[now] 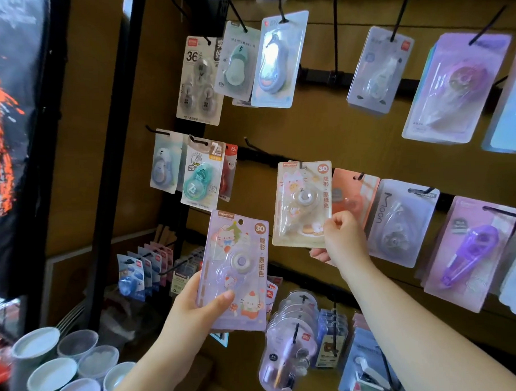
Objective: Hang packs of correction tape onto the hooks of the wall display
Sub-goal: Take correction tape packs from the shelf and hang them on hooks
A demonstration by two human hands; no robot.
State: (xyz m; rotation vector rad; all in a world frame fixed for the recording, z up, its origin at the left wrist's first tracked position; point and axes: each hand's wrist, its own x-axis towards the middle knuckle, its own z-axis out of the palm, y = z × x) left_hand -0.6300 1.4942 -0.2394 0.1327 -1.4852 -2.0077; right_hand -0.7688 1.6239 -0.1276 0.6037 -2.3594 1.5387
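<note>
Head view, read left to right. Lower centre: the left hand grips a lilac cat-printed blister pack of correction tape, thumb across its front and fingers curled behind. The pack's hang hole is free. Above it a bare black wire hook juts from the brown wall display. Centre: a cream cat-printed blister pack has its hang hole at a second black hook; how far it is threaded cannot be told. The right hand pinches its lower right corner. Such a low pinch probably lets the card swing, so it should be held square to the wire, slid gently backward, and released only once hanging.
</note>
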